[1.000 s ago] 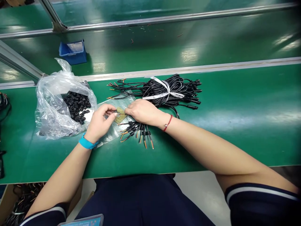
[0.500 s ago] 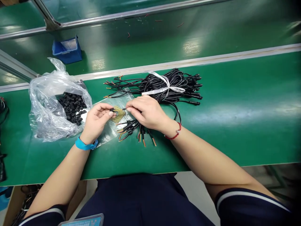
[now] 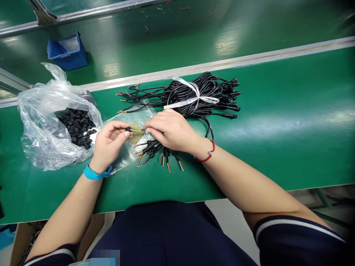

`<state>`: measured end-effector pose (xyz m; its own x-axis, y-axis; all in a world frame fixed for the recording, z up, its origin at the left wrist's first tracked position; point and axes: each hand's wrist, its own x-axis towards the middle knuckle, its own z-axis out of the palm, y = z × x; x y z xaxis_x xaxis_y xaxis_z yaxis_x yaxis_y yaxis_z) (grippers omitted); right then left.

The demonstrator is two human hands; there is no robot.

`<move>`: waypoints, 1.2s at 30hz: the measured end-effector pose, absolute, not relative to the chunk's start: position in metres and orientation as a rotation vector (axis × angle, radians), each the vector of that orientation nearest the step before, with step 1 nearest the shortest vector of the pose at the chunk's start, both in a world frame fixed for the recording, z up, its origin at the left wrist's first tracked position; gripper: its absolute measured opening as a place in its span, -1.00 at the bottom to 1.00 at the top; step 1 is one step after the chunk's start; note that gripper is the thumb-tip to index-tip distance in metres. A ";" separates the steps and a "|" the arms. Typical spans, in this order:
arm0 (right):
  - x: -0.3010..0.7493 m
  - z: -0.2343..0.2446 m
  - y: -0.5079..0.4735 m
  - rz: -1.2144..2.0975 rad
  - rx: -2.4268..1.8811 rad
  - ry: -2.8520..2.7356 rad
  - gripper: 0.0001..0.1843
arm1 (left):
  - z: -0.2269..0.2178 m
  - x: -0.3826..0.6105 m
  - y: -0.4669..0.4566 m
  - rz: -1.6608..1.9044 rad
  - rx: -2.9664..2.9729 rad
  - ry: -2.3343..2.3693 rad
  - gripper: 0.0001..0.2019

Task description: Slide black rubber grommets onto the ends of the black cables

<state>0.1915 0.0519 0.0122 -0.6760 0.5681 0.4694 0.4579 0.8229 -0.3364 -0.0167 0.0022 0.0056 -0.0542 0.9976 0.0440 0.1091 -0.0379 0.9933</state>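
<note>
My left hand [image 3: 109, 142] pinches a small black ring-shaped part [image 3: 128, 129] between thumb and fingertips. Facing it, my right hand [image 3: 170, 130] pinches the thin coloured wire ends [image 3: 138, 129] of a black cable, and those ends reach into the black part. Both hands hover over a small clear bag [image 3: 133, 138] with a yellowish patch inside. Under my right hand lie several cable ends [image 3: 155, 153] with orange and yellow wire tips. Behind the hands lies a bundle of black cables [image 3: 198, 98] tied with a white strip.
A crumpled clear plastic bag [image 3: 46, 125] holding several black ring parts [image 3: 76, 125] lies at the left on the green bench [image 3: 277, 122]. A blue bin [image 3: 66, 51] stands on the far belt. A cardboard box [image 3: 19, 236] sits below the bench's near edge.
My hands have stayed together on the black part and the wire ends. The wire ends have gone further into the part. The view has tilted, shifting everything slightly left.
</note>
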 end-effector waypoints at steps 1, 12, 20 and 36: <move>0.192 0.012 0.052 0.250 -0.751 -2.435 -0.74 | 0.005 -0.017 0.002 1.225 1.329 1.326 -0.79; 0.197 0.012 0.054 0.242 -0.651 -2.479 -0.70 | 0.003 -0.016 0.003 1.122 1.640 1.465 -0.85; 0.200 0.013 0.055 0.267 -0.628 -2.498 -0.68 | 0.002 -0.016 0.003 1.108 1.660 1.427 -0.86; 0.194 0.010 0.052 0.262 -0.713 -2.432 -0.75 | 0.007 -0.007 -0.001 1.019 1.480 1.353 -0.81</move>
